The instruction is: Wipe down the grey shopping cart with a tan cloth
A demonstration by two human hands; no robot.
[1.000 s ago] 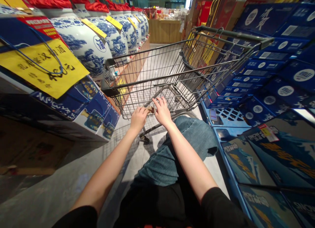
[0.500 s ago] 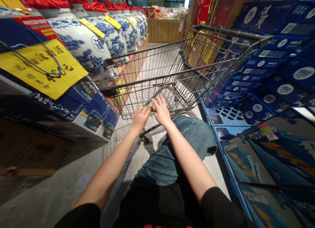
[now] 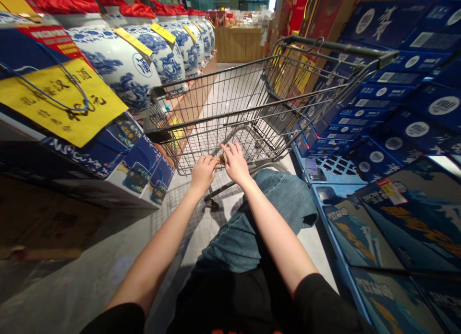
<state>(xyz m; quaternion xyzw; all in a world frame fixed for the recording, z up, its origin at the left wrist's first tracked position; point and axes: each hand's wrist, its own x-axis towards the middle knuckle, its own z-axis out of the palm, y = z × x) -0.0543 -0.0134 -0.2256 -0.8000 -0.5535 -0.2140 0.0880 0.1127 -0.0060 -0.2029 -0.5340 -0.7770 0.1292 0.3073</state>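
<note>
**Hands:** my left hand (image 3: 204, 174) closed on the near rail of the wire shopping cart (image 3: 252, 108); my right hand (image 3: 235, 163) curled on that rail just beside it; a small tan thing (image 3: 221, 159) between them, too small to tell what it is.
**Cart:** straight in front of me, on the tiled floor (image 3: 212, 228), running along the aisle.
**My left:** blue-and-white porcelain jars (image 3: 115, 67) with red cloth tops (image 3: 65, 2) in a row; a yellow price sign (image 3: 61, 101) hanging above blue boxes (image 3: 108, 156).
**My right:** dark blue cartons (image 3: 396, 103) stacked high, close against the cart.
**Ahead:** a wooden counter (image 3: 237, 44) at the aisle's end.
**Below:** blue denim cloth (image 3: 284, 204) at my front, under my right forearm.
</note>
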